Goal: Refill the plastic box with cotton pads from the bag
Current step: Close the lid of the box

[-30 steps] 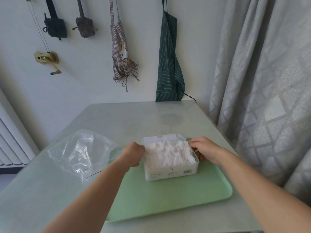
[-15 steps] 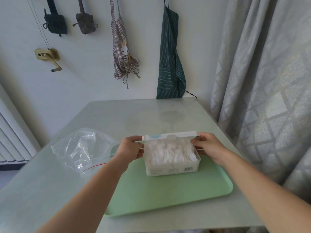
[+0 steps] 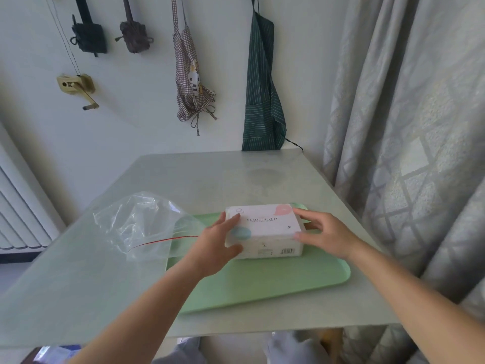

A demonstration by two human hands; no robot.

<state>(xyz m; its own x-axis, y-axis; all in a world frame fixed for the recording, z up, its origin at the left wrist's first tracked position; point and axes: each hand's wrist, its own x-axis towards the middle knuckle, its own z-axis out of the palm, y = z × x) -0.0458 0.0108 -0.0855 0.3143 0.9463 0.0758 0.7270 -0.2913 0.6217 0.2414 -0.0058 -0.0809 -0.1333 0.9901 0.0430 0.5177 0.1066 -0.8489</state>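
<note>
The plastic box (image 3: 265, 241) stands on the green tray (image 3: 262, 282), its white lid (image 3: 262, 223) down flat over it, printed "COSMETIC PUFF" with a pink and a blue shape. The cotton pads are hidden under the lid. My left hand (image 3: 217, 244) rests against the box's left end, fingers spread over the lid's edge. My right hand (image 3: 319, 235) touches the box's right end, fingers apart on the lid's corners. The clear plastic bag (image 3: 141, 224) with a red seal line lies to the left, looking empty, partly over the tray's left edge.
The tray sits on a pale grey table (image 3: 183, 185) whose near edge runs just below it. A grey curtain (image 3: 406, 127) hangs close on the right. Aprons (image 3: 262, 101) and small items hang on the wall behind. A radiator (image 3: 18, 211) is at the left.
The lid, open behind the box a second ago and half raised half a second ago, now lies flat over the cotton pads. Both hands moved from the box's sides onto the lid.
</note>
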